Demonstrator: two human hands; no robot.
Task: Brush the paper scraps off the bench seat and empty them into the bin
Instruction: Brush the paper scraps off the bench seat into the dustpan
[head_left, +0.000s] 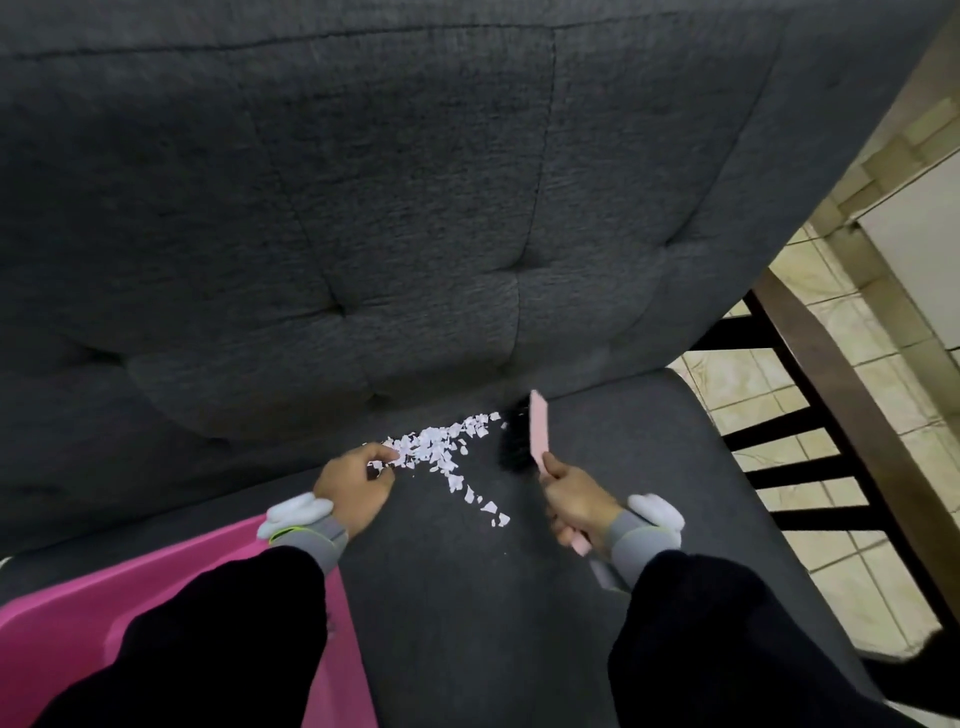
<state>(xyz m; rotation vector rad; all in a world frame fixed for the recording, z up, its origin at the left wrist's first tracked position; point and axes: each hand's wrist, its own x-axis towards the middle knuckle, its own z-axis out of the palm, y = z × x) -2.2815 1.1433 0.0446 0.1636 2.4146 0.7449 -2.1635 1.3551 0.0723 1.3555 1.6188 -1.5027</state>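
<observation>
Wrapping its fingers and thumb around the pink handle, the right grip (576, 506) holds a hand brush (537, 439) with the handle's end sticking out below the palm. The brush head points away from the person, and its black bristles (511, 447) face left, down against the grey bench seat (623, 441) beside the right end of the paper scraps (441, 447). The left grip (356, 480) has its fingers curled down onto the left end of those scraps; whether it pinches any cannot be told. The white scraps lie in a loose band on the seat, close to the foot of the tufted grey backrest (415, 208), between the two grips, and a thin trail of pieces runs off towards the person. Both wrists wear grey bands below dark sleeves. A pink bin (78, 639) sits at the lower left, partly under the left forearm. A dark wooden frame (810, 343) stands on a tiled floor (857, 582) to the right of the seat.
</observation>
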